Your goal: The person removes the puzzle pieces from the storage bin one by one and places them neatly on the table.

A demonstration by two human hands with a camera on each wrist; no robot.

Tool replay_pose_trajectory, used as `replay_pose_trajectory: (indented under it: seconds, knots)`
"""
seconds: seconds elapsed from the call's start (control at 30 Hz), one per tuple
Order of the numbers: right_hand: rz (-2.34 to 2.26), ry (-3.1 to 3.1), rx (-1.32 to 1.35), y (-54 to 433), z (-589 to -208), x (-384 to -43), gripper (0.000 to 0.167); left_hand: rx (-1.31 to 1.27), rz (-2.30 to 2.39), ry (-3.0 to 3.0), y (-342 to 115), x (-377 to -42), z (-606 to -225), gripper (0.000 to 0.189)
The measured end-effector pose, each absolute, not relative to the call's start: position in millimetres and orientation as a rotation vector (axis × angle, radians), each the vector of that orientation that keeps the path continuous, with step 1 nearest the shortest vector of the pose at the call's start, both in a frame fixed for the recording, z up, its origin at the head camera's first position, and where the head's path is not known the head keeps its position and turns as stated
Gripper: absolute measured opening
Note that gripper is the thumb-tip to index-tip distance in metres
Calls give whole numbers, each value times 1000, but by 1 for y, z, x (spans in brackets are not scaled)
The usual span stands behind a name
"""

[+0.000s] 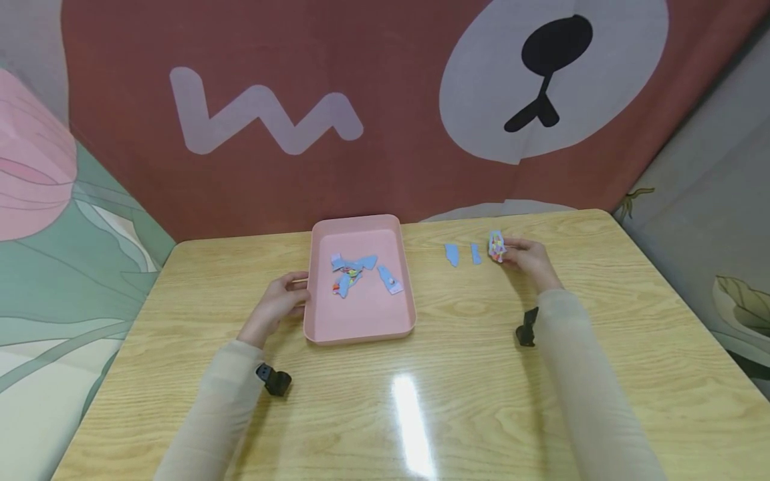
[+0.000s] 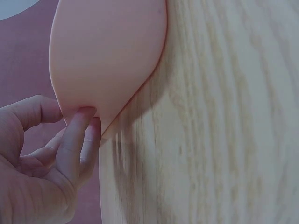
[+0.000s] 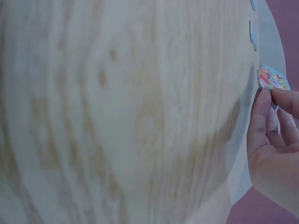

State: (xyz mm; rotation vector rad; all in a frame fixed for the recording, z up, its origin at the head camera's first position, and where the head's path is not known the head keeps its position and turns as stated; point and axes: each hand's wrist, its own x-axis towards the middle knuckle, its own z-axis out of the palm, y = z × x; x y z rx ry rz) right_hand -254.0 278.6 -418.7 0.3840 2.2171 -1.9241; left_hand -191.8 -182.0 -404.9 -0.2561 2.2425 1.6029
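At the left wall of a pink tray (image 1: 361,327), my left hand (image 1: 281,300) grips the rim; in the left wrist view, fingers (image 2: 77,135) press the outer wall while another digit bends at the rim. Several flat, irregular blue puzzle pieces (image 1: 368,262) with coloured patches lie in the tray, some overlapping. Over to the right, my right hand (image 1: 529,260) pinches a multicoloured puzzle piece (image 1: 496,246) between thumb and finger, tilted up near the table's back edge. That same colourful piece (image 3: 273,78) shows at the fingertips in the right wrist view.
Two blue puzzle pieces lie on the wooden table (image 1: 469,381) between tray and right hand: a wider one (image 1: 452,254) and a narrow one (image 1: 476,253). A reddish cloth (image 1: 397,180) with a cartoon print hangs right behind the table's back edge.
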Motion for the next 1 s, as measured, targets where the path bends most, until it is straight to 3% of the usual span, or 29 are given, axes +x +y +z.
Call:
replay_pose_trajectory:
  seconds: [0.37, 0.6, 1.0]
  knots:
    - [-1905, 2238, 342, 301, -449, -271, 56, -260, 1597, 2240, -182, -192, -405, 56]
    - [-1713, 2438, 405, 279, -426, -253, 54, -247, 1602, 2249, -183, -193, -407, 56]
    - [-1426, 2669, 390, 273, -424, -251, 49, -263, 1580, 2245, -182, -192, -404, 57]
